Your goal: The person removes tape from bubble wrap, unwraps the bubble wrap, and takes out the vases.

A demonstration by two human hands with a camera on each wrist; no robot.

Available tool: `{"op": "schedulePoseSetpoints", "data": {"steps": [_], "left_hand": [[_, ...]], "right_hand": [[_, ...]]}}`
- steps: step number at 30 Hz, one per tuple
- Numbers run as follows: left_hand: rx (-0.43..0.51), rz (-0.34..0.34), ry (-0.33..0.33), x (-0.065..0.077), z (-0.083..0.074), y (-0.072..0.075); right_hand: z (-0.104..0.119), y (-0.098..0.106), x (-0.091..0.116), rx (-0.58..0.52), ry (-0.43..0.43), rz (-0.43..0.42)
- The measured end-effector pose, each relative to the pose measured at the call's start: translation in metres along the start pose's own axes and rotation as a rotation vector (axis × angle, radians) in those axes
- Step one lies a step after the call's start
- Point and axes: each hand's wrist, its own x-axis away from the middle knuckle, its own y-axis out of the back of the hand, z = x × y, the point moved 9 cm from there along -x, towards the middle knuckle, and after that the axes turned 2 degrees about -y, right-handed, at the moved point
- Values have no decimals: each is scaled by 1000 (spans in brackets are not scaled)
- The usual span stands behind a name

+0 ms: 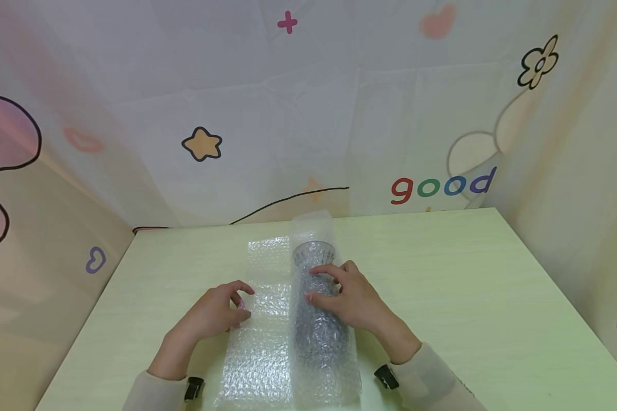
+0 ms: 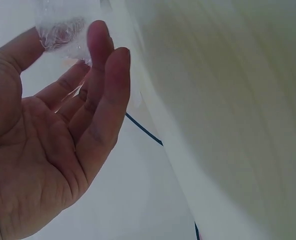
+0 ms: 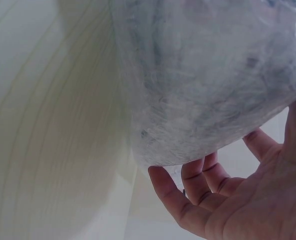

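While R hand (image 1: 349,294) is resting spread on wrapped item (image 1: 320,337), L hand (image 1: 218,311) is touching bubble wrap (image 1: 257,365) w/ fingers apart. Wrap's lying on counter (image 1: 468,297).

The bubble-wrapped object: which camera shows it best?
The head view: the bubble-wrapped object shows almost whole, partly covered by the right hand. The right wrist view has only a close-up section; the left wrist view, just some clear wrap.

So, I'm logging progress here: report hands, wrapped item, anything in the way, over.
Left hand at loose bubble wrap, grip unclear. Right hand touching wrapped item. Item lying on table. No obstruction visible.
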Motion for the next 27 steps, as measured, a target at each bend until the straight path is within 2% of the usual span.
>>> {"op": "schedulePoseSetpoints", "data": {"steps": [7, 18, 27], "left_hand": [[-114, 51, -28, 3, -1, -1], [-134, 115, -39, 14, -10, -3], [-143, 134, -39, 20, -8, -1]], "right_hand": [[1, 0, 0, -1, 0, 0], [2, 0, 1, 7, 4, -2], [1, 0, 0, 3, -4, -4]]}}
